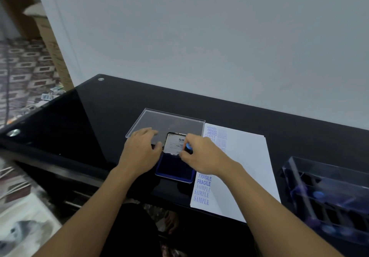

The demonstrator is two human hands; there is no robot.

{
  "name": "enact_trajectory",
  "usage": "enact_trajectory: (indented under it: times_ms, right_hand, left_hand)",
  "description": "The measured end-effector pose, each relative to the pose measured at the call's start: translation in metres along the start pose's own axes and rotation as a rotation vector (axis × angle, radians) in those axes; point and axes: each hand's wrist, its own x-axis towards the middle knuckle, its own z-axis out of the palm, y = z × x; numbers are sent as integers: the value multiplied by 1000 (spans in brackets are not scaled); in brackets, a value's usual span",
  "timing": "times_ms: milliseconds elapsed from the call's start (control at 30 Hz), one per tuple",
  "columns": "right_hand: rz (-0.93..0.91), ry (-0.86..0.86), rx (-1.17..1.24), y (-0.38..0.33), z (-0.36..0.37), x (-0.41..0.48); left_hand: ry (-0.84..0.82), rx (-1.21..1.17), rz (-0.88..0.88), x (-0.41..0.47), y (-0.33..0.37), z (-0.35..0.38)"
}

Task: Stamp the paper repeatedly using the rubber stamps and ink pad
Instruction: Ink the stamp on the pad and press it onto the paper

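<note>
**Paper (245, 167) part-stamped, stamp at the ink pad**

Head view: the paper lies on the black desk (99, 107) at 3 o'clock of the open ink pad (175, 169), just beside it. Blue prints run down its left edge: AMENDED and SAMPLE at the top, FRAGILE and SAMPLE lower. The rest of the sheet is blank, so I judge several rounds done and many left.

The right hand (203, 157) pinches a blue-topped stamp (188, 149) in curled fingers at the pad's 12 o'clock end, before its raised lid. Whether the stamp's face touches the ink I cannot tell. The left hand (139, 153) holds nothing. Its fingers are relaxed and spread, resting on a clear cover (165, 121) at 11 o'clock of the pad. A clear box (329, 197) with more stamps sits at 4 o'clock.
</note>
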Motion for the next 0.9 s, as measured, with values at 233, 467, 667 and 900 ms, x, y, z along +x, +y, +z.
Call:
enact_trajectory:
  times_ms: [233,467,667,900]
  right_hand:
    - [-51,-39,-41,-17,12,11]
    - [-104,-109,-148,-23,17,17]
    - [-200,-165,-249,-31,17,20]
    - [-210,-188,-333,-35,24,21]
  left_hand:
    - [-5,107,-30,-16,-25,14]
    - [17,132,-8,-23,-31,23]
    - [29,139,-3,-24,-33,24]
    - [35,142,6,-25,-33,24]
